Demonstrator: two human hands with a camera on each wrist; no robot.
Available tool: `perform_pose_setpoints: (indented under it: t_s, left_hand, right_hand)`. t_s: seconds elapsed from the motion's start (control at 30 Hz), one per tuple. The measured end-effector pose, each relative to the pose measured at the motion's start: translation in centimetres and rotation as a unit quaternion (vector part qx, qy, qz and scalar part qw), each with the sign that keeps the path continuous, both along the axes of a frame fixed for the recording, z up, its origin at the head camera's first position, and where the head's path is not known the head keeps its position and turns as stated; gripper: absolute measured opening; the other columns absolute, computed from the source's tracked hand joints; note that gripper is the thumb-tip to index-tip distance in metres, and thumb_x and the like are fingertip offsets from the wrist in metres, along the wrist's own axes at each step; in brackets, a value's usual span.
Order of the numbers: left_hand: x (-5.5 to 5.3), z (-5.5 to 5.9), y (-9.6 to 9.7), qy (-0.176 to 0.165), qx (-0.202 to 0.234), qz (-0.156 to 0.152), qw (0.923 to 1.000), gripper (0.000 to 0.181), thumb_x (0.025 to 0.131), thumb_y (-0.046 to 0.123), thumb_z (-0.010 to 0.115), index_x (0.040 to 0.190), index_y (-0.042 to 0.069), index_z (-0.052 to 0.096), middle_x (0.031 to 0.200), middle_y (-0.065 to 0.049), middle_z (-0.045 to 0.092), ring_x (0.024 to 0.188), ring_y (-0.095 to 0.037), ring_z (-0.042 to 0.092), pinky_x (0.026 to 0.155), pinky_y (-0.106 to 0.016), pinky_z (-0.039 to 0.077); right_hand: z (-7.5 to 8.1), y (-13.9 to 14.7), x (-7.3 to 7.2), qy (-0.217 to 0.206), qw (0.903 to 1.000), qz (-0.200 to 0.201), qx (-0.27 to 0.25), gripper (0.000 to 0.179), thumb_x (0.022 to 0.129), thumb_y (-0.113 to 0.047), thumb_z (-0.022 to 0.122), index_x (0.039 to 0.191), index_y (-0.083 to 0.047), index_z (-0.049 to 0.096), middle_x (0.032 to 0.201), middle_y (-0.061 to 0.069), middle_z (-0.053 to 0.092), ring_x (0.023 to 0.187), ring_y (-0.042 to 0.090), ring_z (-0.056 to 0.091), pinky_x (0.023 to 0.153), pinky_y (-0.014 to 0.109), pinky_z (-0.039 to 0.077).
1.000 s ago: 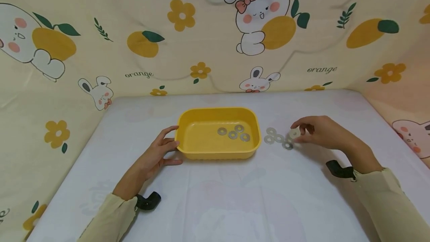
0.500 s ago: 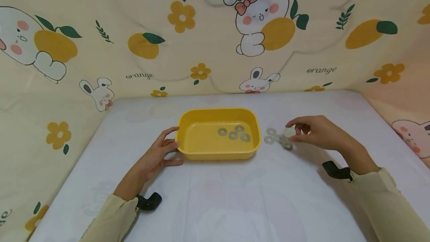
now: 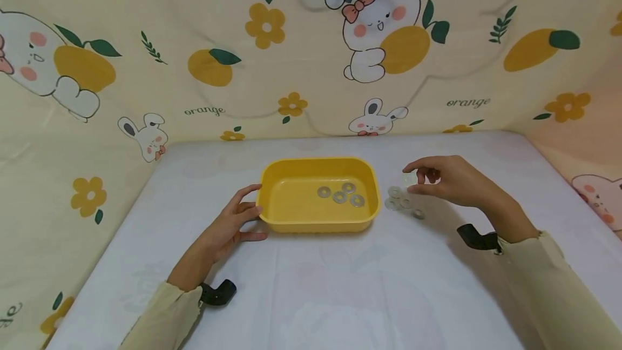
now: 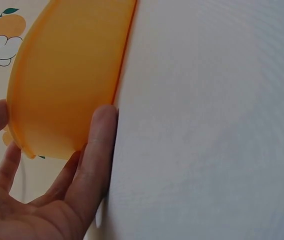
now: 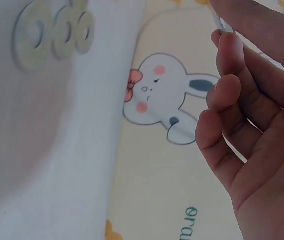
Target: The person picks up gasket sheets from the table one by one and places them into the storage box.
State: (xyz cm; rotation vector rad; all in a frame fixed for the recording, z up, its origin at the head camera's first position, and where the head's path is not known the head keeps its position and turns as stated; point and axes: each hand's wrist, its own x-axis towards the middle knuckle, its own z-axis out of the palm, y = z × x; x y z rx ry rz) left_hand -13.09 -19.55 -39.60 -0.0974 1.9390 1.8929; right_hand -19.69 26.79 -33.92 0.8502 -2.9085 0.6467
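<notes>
A yellow plastic tray (image 3: 316, 226) sits on the table with several flat metal washers (image 3: 357, 200) lying in its right half. At the tray's left end, my left hand (image 3: 228, 228) rests its spread, nearly straight fingers against the rim and wall; in the left wrist view the thumb (image 4: 101, 135) lies along the tray's outer wall close to the table. My right hand (image 3: 449, 180) pinches a washer (image 3: 409, 178) between thumb and index finger, raised above the table right of the tray. In the right wrist view only the edge of this washer (image 5: 222, 22) shows.
Several loose washers (image 3: 392, 204) lie close together on the white table cover (image 3: 316, 290), just right of the tray, below the right hand. A printed cloth (image 3: 291, 58) with rabbits and oranges stands behind the table and along its sides. Each wrist carries a black camera mount (image 3: 218, 292).
My right hand has lifted and moved left with the pinched washer, from over the loose washers toward the tray. One washer in the pile has shifted slightly. The left hand stays at the tray.
</notes>
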Motion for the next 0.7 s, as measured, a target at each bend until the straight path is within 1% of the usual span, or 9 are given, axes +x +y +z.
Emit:
perform_pose_setpoints:
  t_s: [0.2, 0.3, 0.43, 0.57, 0.7]
  left_hand:
    - [0.0, 0.0, 0.1, -0.001, -0.005, 0.004, 1.0000, 0.058, 0.104, 0.020, 0.053, 0.153, 0.036, 0.027, 0.150, -0.017, 0.035, 0.122, -0.030, 0.054, 0.089, -0.044, 0.061]
    - [0.0, -0.1, 0.0, 0.000, -0.004, 0.002, 1.0000, 0.059, 0.103, 0.021, 0.054, 0.153, 0.036, 0.026, 0.151, -0.017, 0.035, 0.122, -0.029, 0.055, 0.089, -0.044, 0.061]
    - [0.0, -0.1, -0.1, 0.002, 0.001, 0.000, 1.0000, 0.059, 0.103, 0.022, 0.055, 0.153, 0.035, 0.026, 0.150, -0.018, 0.035, 0.120, -0.026, 0.056, 0.088, -0.044, 0.061]
    - [0.0, -0.1, -0.1, 0.002, 0.004, -0.001, 1.0000, 0.060, 0.103, 0.022, 0.055, 0.153, 0.035, 0.026, 0.150, -0.018, 0.034, 0.119, -0.025, 0.056, 0.088, -0.044, 0.061]
    - [0.0, -0.1, 0.0, 0.000, 0.005, -0.001, 1.0000, 0.060, 0.103, 0.022, 0.055, 0.154, 0.035, 0.026, 0.150, -0.018, 0.034, 0.119, -0.025, 0.056, 0.088, -0.044, 0.061]
  right_hand:
    - [0.8, -1.3, -0.1, -0.014, 0.9993, 0.005, -0.033, 0.033, 0.082, -0.035, 0.082, 0.111, -0.021, 0.072, 0.079, -0.009, 0.060, 0.077, 0.009, 0.052, 0.065, 0.017, 0.045]
    - [1.1, -2.0, -0.1, -0.018, 0.9990, 0.014, -0.039, 0.034, 0.083, -0.033, 0.081, 0.113, -0.020, 0.072, 0.080, -0.007, 0.061, 0.078, 0.011, 0.052, 0.065, 0.018, 0.045]
    - [1.3, -3.1, -0.3, -0.029, 0.9984, 0.013, -0.047, 0.036, 0.083, -0.033, 0.081, 0.115, -0.019, 0.071, 0.081, -0.006, 0.062, 0.080, 0.014, 0.053, 0.066, 0.018, 0.046]
    - [1.5, -4.2, -0.4, -0.031, 0.9976, 0.020, -0.060, 0.038, 0.084, -0.035, 0.080, 0.116, -0.017, 0.071, 0.081, -0.005, 0.062, 0.080, 0.015, 0.053, 0.066, 0.019, 0.046]
    - [1.5, -5.2, -0.6, -0.027, 0.9966, 0.028, -0.073, 0.037, 0.083, -0.033, 0.081, 0.115, -0.018, 0.072, 0.081, -0.005, 0.062, 0.080, 0.015, 0.054, 0.067, 0.020, 0.047]
